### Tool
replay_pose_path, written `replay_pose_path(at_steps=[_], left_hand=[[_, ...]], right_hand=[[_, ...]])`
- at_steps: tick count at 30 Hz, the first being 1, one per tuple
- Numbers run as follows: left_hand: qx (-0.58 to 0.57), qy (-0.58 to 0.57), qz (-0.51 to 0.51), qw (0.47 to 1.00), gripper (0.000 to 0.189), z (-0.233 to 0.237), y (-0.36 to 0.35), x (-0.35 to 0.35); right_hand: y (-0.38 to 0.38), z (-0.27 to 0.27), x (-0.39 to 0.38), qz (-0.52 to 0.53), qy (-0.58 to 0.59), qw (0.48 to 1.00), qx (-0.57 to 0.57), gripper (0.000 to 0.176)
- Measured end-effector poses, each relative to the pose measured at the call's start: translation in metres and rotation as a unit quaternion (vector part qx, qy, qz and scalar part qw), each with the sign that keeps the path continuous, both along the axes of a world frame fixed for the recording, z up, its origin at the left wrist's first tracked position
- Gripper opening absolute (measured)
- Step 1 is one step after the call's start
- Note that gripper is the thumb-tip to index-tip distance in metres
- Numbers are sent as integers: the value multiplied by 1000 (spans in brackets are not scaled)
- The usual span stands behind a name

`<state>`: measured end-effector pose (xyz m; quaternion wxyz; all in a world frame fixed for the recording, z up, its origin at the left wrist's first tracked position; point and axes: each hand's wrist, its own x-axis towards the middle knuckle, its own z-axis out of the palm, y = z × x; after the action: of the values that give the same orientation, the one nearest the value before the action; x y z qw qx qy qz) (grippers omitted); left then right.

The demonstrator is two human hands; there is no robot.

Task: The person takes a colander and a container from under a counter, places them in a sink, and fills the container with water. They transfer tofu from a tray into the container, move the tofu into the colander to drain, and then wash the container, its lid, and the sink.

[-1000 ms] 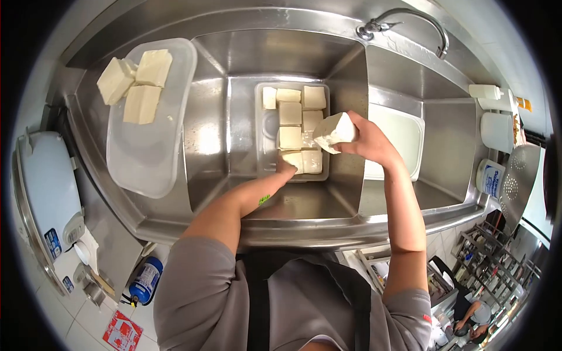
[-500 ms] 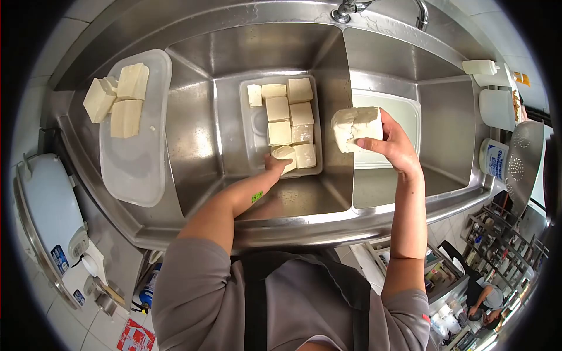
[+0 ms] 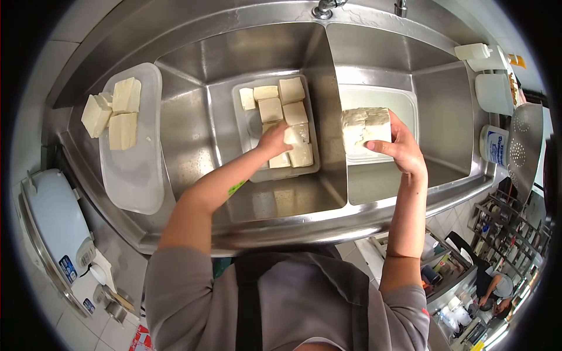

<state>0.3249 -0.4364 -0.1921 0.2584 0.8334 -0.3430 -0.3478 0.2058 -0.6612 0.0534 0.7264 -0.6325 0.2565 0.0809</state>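
Pale cream blocks that look like white cheese stand in two columns in a shallow plastic tray [image 3: 253,177] in the left sink basin. My left hand [image 3: 274,141] reaches over them. Its thumb and fingers close round the left end of one cheese block [image 3: 297,134] in the right column; part of the grip is hidden. My right hand [image 3: 404,146] grips a larger cheese block [image 3: 364,126] above the right basin, thumb on its near face and fingers behind. A second plastic tray [image 3: 414,111] lies below that block.
On the left ledge lies a translucent lid [image 3: 132,187] bearing several cheese blocks [image 3: 123,131]. A metal divider [image 3: 333,175] separates the basins. A faucet [image 3: 323,10] stands at the back. White containers [image 3: 493,93] line the right side, and another person [image 3: 497,289] works at far right.
My left hand has left a small block at the near end of the tray and moved up and slightly right, onto another block. My right hand still holds its block, now tilted a little differently.
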Motion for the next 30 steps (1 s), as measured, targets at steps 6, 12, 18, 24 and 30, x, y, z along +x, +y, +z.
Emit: replay_pose_path(at_steps=[6, 12, 18, 24, 30], left_hand=[[64, -56, -111, 990, 62, -51, -61, -14], [26, -283, -61, 957, 37, -73, -53, -56], [46, -194, -110, 974, 40, -95, -46, -54], [-7, -69, -17, 997, 34, -9, -35, -15], [53, -70, 75, 993, 25, 20, 35, 63]], right_hand=[[0, -2, -5, -15, -6, 1000, -4, 56], [-7, -2, -10, -5, -8, 1000, 8, 56], [-6, 0, 2, 69, -8, 996, -51, 50], [17, -2, 50, 281, 47, 933, -222, 55], [103, -129, 114, 562, 72, 722, -396, 66]])
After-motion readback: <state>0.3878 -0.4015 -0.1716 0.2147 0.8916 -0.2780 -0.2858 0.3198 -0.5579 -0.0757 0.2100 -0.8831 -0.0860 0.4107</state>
